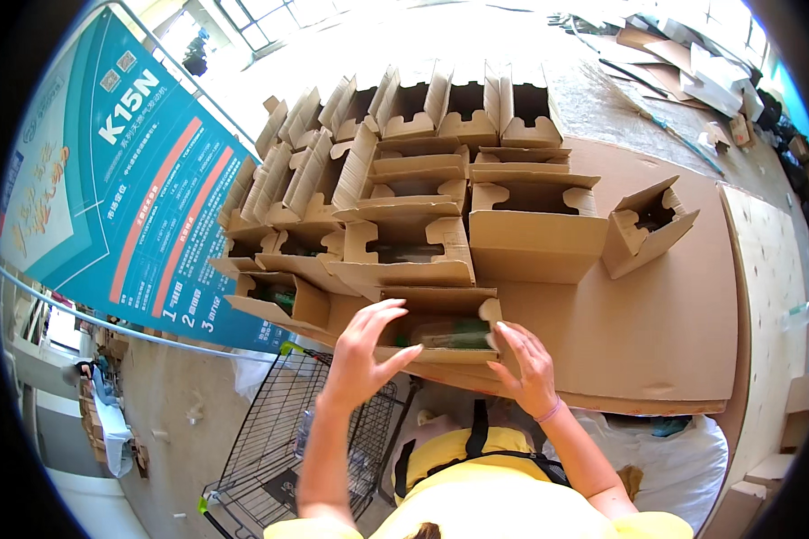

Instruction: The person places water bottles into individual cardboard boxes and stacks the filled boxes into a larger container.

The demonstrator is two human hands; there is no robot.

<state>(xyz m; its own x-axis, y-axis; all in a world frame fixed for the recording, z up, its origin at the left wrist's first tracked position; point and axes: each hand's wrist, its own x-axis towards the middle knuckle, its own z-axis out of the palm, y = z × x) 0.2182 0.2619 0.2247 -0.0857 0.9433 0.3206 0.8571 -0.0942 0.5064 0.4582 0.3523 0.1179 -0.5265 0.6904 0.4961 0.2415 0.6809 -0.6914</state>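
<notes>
An open brown cardboard box sits at the near edge of the cardboard-covered table, between my two hands. Inside it lies a clear and green object, which looks like plastic; its exact kind I cannot make out. My left hand is at the box's left end, thumb and fingers spread, with nothing in it. At the right end, my right hand has its fingers against or just beside the end flap, thumb held apart. To the left stands another open box with something green inside.
Several rows of open cardboard boxes fill the table's far and left side. One box stands apart at the right on the cardboard sheet. A wire shopping cart is below left, beside a teal banner.
</notes>
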